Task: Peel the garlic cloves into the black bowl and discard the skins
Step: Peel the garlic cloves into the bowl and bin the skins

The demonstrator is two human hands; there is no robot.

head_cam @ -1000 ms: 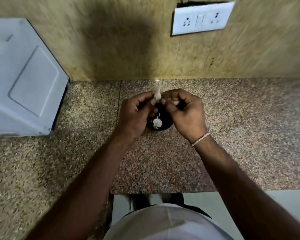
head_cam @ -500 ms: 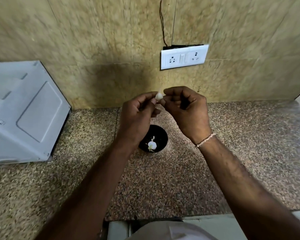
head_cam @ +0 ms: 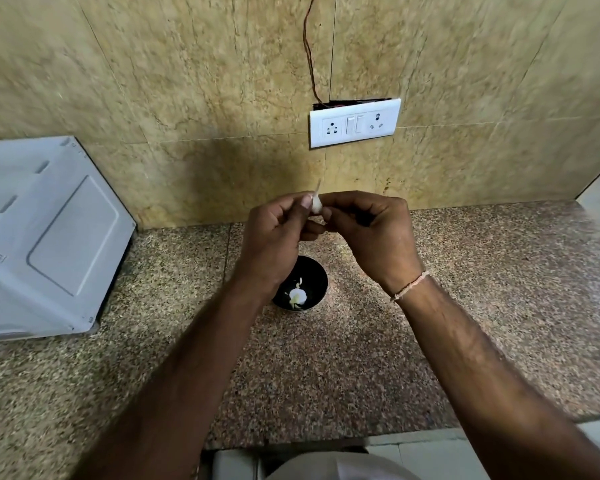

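Note:
A small white garlic clove (head_cam: pixel 316 204) is pinched between the fingertips of my left hand (head_cam: pixel 274 244) and my right hand (head_cam: pixel 371 233), held above the counter. A thin strip of skin sticks up from the clove's top. Below my hands, on the speckled granite counter (head_cam: pixel 465 306), stands a small black bowl (head_cam: pixel 317 275). Garlic (head_cam: pixel 297 295) and bits of pale skin lie inside it. My left wrist covers the bowl's left part.
A grey-white appliance (head_cam: pixel 45 237) sits on the counter at the left. A white socket and switch plate (head_cam: pixel 355 123) is on the tan wall behind, with a wire running up from it. The counter's front edge is near my body.
The view has tilted upward, so the wall fills more of it. My hands with the clove have lifted away from above the bowl, which now shows below them.

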